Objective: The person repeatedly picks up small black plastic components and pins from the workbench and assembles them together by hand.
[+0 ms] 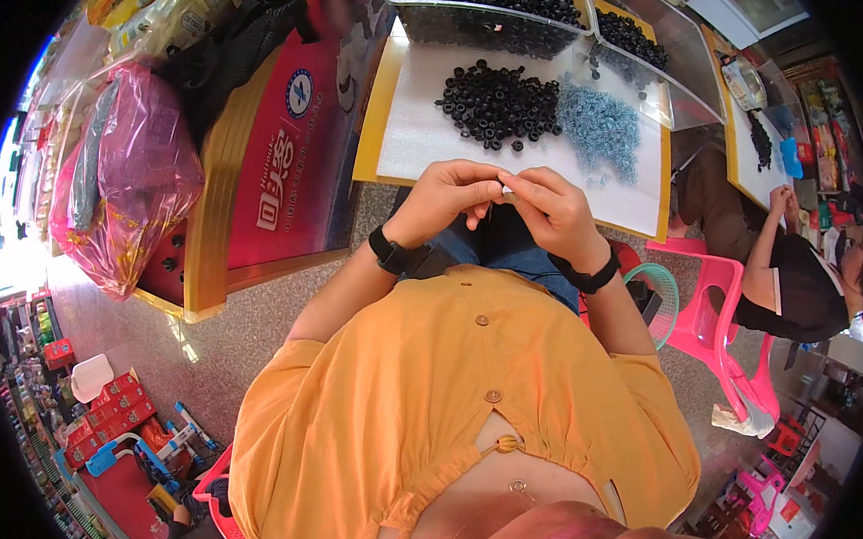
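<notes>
My left hand and my right hand meet in front of my body, near the front edge of a white-topped table. Thumbs and forefingers of both are pinched together, their tips touching. Between them shows a small pale piece, mostly covered by my fingers; its kind is too small to tell. Just beyond the hands lies a heap of small black ring-like parts. Touching it on the right is a spread of small, clear bluish parts. Each wrist wears a black band.
Two clear plastic bins of black parts stand at the table's far side. A pink-topped counter with a pink plastic bag is at left. A pink chair and another person at a second table are at right.
</notes>
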